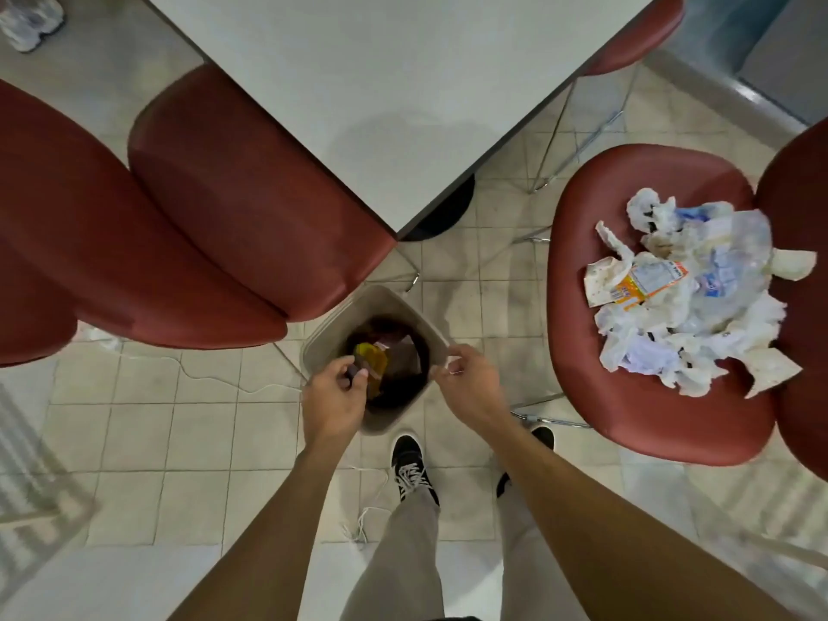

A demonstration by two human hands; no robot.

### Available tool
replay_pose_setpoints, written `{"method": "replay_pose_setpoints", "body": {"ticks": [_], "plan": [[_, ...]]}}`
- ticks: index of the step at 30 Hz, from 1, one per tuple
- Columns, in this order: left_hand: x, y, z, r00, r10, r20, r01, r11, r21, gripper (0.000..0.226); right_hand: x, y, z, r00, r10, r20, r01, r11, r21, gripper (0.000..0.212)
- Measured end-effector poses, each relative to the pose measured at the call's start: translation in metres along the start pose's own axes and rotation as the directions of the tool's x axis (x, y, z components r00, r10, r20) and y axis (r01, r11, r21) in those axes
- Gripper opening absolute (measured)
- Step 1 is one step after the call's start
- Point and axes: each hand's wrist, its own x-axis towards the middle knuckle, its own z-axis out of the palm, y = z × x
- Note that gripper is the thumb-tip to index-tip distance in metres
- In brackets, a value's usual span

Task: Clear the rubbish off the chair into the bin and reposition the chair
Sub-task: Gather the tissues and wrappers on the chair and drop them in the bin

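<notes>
A beige bin (389, 302) stands on the tiled floor just below the table corner, with dark and yellow waste inside it. My left hand (334, 398) grips the bin's near left rim, fingers curled over the edge. My right hand (470, 383) pinches the right rim. To the right, a red chair (596, 396) carries a pile of rubbish (699, 289): crumpled tissues, clear plastic bags and an orange-and-white carton.
A white table (403, 82) fills the top centre. Two red chairs (201, 208) stand at the left, another (640, 38) at the top right. A white cord (224, 380) lies on the floor. My feet (410, 463) are just behind the bin.
</notes>
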Motion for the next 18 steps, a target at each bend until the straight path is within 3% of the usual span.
{"method": "replay_pose_setpoints", "body": {"ticks": [9,11,18], "plan": [[-0.020,0.060,0.093,0.948,0.162,0.273,-0.194,0.976,0.094,0.028,-0.001,0.094,-0.135,0.958,0.187,-0.219,-0.170,0.981,0.096,0.032],[-0.030,0.082,0.119,0.914,0.241,0.326,-0.296,0.946,0.130,0.030,-0.002,0.118,-0.169,0.938,0.233,-0.258,-0.207,0.971,0.124,0.032],[-0.066,0.155,0.224,0.804,0.301,0.513,-0.395,0.915,0.082,0.033,0.007,0.186,-0.263,0.882,0.330,-0.336,-0.275,0.940,0.201,0.034]]}}
